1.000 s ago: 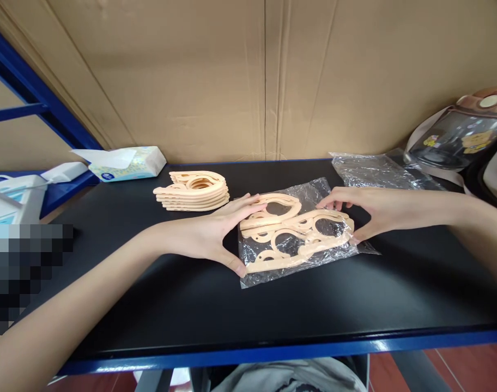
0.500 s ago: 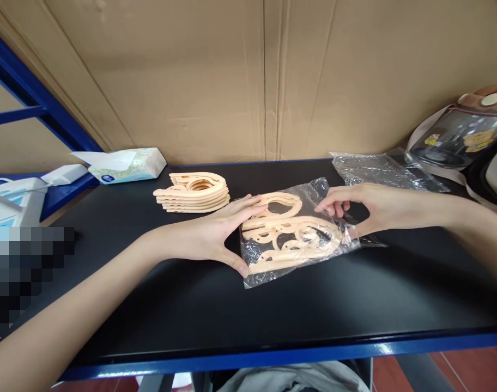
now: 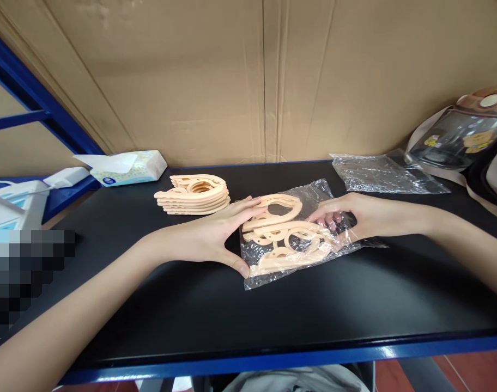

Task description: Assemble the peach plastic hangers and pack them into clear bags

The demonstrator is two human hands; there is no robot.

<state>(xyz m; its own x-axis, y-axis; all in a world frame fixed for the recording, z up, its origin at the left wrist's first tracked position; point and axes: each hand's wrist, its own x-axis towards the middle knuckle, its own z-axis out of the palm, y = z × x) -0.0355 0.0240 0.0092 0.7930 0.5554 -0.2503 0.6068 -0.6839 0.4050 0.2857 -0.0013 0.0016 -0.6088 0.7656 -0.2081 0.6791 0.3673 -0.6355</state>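
One hanger bag (image 3: pixel 281 245), left hand (image 3: pixel 210 238) touching, right hand (image 3: pixel 357 218) pinching

A black table (image 3: pixel 232 316) with a blue front edge carries a clear bag (image 3: pixel 314 193) of hangers at its centre, 1 stack of hangers (image 3: pixel 193 193) at 11 o'clock, a tissue pack (image 3: pixel 138 166) at 10 o'clock and crumpled plastic (image 3: pixel 379 174) at 2 o'clock.
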